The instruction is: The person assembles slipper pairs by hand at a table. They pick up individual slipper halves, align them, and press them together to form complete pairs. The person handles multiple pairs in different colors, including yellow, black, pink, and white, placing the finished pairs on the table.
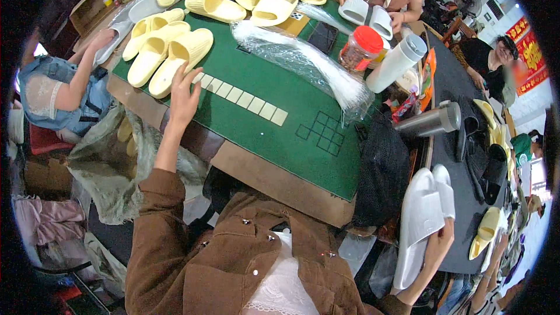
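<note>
Left hand at the yellow slippers, right hand gripping white ones.

I see my left hand (184, 98), fingers spread, touching the nearest pale yellow slipper (179, 58) on the green table (280, 140); my right hand (438, 244) is closed on a pair of white slippers (421, 221) low at my right side. I judge this a pick-up step: next, the left fingers must close round that slipper's heel.

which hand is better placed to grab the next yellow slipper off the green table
Left. The left hand is already reaching over the table edge, fingertips at the nearest yellow slipper. The right hand is off to the side, holding white slippers.
</note>
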Motion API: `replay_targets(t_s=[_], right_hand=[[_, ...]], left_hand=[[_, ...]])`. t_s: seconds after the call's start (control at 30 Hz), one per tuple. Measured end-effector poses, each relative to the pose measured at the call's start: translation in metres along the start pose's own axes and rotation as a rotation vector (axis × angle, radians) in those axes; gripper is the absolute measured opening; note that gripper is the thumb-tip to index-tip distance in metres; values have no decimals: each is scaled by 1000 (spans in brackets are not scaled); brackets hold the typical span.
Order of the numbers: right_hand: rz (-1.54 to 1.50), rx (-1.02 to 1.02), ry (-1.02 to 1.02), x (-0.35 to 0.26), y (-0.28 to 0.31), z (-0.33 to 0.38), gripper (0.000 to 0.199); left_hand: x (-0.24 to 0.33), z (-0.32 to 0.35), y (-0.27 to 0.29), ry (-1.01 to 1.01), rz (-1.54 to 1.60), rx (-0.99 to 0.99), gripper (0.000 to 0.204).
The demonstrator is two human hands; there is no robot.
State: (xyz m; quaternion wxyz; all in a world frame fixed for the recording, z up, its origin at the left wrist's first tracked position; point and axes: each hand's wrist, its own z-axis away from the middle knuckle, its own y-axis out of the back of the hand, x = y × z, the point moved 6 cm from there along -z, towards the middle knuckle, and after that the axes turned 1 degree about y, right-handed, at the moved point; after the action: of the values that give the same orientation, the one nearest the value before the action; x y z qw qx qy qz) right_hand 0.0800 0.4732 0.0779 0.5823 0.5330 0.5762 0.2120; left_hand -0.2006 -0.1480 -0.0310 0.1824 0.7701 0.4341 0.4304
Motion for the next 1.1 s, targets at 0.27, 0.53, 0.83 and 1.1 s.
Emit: replay_targets(t_s=[0.27, 0.53, 0.83, 1.1], right_hand=[[-326, -149, 376, -201, -90, -21, 27], [-701, -300, 335, -250, -238, -31, 35], [-898, -466, 269, -212, -164, -17, 35], [-772, -90, -57, -79, -30, -7, 35]], left_hand=[[57, 12, -1, -16, 186, -53, 29], [107, 3, 17, -94, 216, -5, 29], [180, 34, -5, -166, 196, -445, 24], [218, 71, -4, -350, -122, -655, 62]])
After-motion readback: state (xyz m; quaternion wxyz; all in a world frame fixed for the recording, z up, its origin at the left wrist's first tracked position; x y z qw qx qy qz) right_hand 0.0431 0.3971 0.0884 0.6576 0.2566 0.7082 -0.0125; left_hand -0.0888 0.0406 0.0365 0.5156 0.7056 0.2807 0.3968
